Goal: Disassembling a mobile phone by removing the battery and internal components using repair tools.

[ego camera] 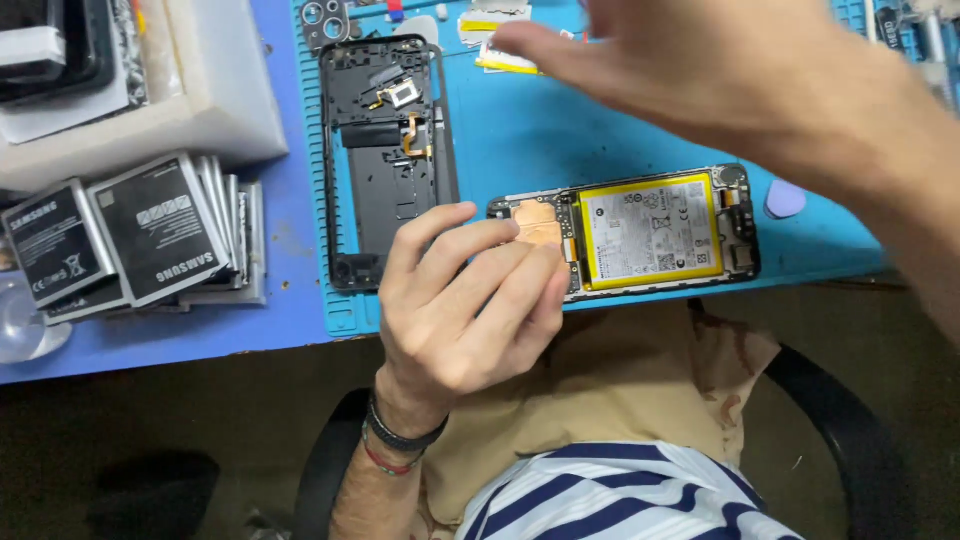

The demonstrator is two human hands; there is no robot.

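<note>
An opened phone body (640,232) lies on the blue work mat (520,140), showing a white battery with a yellow border and a copper patch at its left end. My left hand (465,305) rests on that left end, fingers together over the copper patch, steadying the phone. My right hand (690,70) reaches across above the mat toward the far edge, fingers spread and blurred, holding nothing that I can see; its fingertips are near yellow and white small parts (500,55). A black back cover (388,150) lies inside-up to the left of the phone.
A fanned stack of grey phone batteries (150,235) sits on the blue table at left, beside a white tray (150,100). A camera bezel (325,20) lies at the mat's top. A lilac plastic pick (785,198) rests right of the phone. Tools show at top right.
</note>
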